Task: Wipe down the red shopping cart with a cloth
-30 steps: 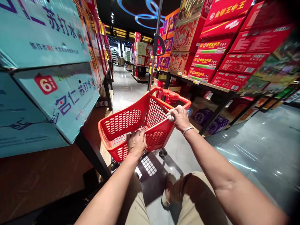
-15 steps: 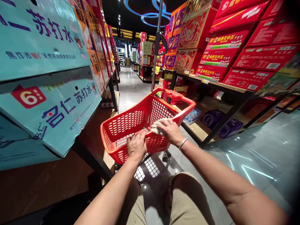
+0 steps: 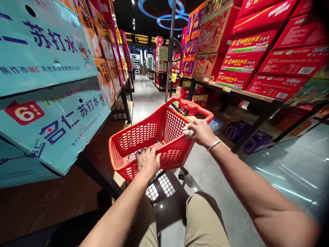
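Observation:
A red plastic shopping cart (image 3: 169,159) with a perforated basket stands in front of me, its handle (image 3: 197,108) at the far right end. Nothing lies in the visible part of the basket. My left hand (image 3: 148,161) grips the near rim, fingers curled over it into the basket. Further right along the same rim is my right hand (image 3: 202,133), closed on a crumpled pale cloth (image 3: 188,131), close to the handle end. A bracelet circles my right wrist.
Blue cartons (image 3: 53,113) on a dark-framed shelf crowd the left side. Red boxes (image 3: 241,61) fill the right shelf, with purple packs (image 3: 255,141) below. A metal pole (image 3: 171,51) rises behind the cart. Shiny floor (image 3: 145,91) runs down the aisle.
My right hand has slid right along the rim with the cloth, toward the handle. My left hand stays on the near rim. The cart has barely moved in view.

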Demonstrator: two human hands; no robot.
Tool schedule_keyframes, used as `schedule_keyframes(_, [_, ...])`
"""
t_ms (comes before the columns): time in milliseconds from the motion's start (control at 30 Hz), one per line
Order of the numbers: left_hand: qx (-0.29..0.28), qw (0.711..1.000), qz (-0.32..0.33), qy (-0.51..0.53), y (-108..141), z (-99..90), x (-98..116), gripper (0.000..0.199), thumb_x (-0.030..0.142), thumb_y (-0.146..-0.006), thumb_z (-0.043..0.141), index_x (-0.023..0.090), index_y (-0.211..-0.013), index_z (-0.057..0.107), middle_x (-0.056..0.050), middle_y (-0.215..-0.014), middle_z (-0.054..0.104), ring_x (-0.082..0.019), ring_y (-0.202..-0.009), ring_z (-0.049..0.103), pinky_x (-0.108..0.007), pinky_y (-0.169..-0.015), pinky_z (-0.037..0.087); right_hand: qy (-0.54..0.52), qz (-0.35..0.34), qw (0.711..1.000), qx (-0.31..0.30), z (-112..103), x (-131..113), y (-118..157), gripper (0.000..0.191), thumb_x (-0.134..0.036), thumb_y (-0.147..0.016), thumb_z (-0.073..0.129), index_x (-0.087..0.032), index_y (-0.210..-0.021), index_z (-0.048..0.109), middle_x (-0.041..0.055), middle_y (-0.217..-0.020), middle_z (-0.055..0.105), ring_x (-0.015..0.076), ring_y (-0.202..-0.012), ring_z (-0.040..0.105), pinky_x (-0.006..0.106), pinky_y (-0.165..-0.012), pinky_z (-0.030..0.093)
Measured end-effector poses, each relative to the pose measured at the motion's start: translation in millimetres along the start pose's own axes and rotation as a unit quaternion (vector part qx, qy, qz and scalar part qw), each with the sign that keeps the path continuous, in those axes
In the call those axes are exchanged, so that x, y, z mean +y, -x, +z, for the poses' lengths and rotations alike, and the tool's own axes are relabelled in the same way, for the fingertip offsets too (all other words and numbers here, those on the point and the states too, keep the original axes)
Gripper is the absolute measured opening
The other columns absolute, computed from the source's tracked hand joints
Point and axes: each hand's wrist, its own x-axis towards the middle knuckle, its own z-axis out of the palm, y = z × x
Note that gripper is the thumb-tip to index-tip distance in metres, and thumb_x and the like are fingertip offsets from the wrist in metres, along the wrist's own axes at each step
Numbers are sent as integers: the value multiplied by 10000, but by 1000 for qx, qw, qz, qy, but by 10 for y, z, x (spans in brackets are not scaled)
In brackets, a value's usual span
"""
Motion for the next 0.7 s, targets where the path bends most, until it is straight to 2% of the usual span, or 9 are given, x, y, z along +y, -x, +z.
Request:
schedule_keyframes(100, [-8, 999, 31, 17, -184, -134, 230, 417, 395, -917, 575, 182, -1273, 617, -147, -1242, 646, -337, -1150, 555, -484, -1005, 384, 0, -100, 993, -66, 41, -452, 126, 264, -229, -880, 592, -261, -1107, 723, 79, -1106, 637, 248, -1001, 489, 359, -893, 380])
schedule_keyframes(167, [-28, 995, 81, 59, -332, -142, 390, 495, 374, -928, 558, 158, -1373, 536, -151, -1272, 644, -311, -1169, 568, -432, -986, 418, 5, -129, 988, -85, 25, -568, 157, 268, -236, -899, 571, -253, -1128, 709, 84, -1101, 632, 238, -959, 493, 354, -860, 375])
schedule_keyframes(200, [-42, 992, 89, 74, -396, -119, 454, 533, 361, -937, 543, 141, -1419, 487, -155, -1247, 662, -301, -1150, 592, -416, -974, 432, 10, -131, 987, -90, 5, -545, 149, 272, -245, -911, 561, -256, -1142, 705, 85, -1104, 632, 235, -945, 492, 353, -845, 373])
schedule_keyframes(300, [-72, 990, 81, 89, -504, 12, 546, 597, 408, -976, 483, 143, -1503, 385, -136, -1121, 715, -274, -1024, 670, -377, -879, 483, 37, -98, 991, -78, -91, -171, 36, 285, -262, -941, 535, -280, -1163, 713, 81, -1138, 634, 235, -945, 480, 356, -837, 371])
schedule_keyframes(367, [-52, 990, 96, 88, -508, 98, 543, 488, 410, -1002, 438, 201, -1441, 474, -102, -1106, 719, -252, -1005, 681, -353, -849, 494, 57, -35, 996, -51, -173, 230, -87, 283, -251, -935, 545, -289, -1145, 730, 75, -1174, 632, 236, -955, 468, 352, -820, 376])
schedule_keyframes(433, [-29, 990, 108, 89, -489, 151, 528, 358, 387, -1019, 404, 243, -1285, 596, -69, -1105, 718, -229, -1004, 680, -332, -837, 496, 60, 42, 997, -24, -247, 613, -211, 305, -205, -886, 591, -296, -1137, 739, 59, -1215, 630, 234, -960, 459, 344, -792, 375])
schedule_keyframes(500, [-22, 990, 102, 91, -477, 168, 521, 315, 377, -1029, 381, 254, -1153, 643, -47, -1078, 726, -215, -972, 684, -321, -809, 495, 47, 105, 993, 3, -286, 860, -301, 376, -132, -835, 601, -282, -1152, 737, 52, -1256, 625, 230, -970, 460, 344, -791, 371])
schedule_keyframes(600, [-19, 991, 93, 91, -489, 167, 526, 305, 370, -1032, 371, 254, -1083, 648, -33, -1049, 733, -206, -941, 686, -313, -780, 489, 7, 163, 986, 21, -242, 855, -313, 403, -101, -823, 574, -208, -1181, 726, 101, -1296, 601, 226, -983, 488, 362, -842, 378])
schedule_keyframes(700, [-15, 991, 98, 91, -508, 176, 520, 291, 372, -1027, 385, 253, -1066, 647, -30, -1043, 736, -204, -947, 684, -307, -778, 481, 9, 143, 990, 14, -119, 513, -178, 380, -139, -831, 578, -197, -1181, 715, 121, -1306, 583, 252, -1014, 503, 391, -894, 385])
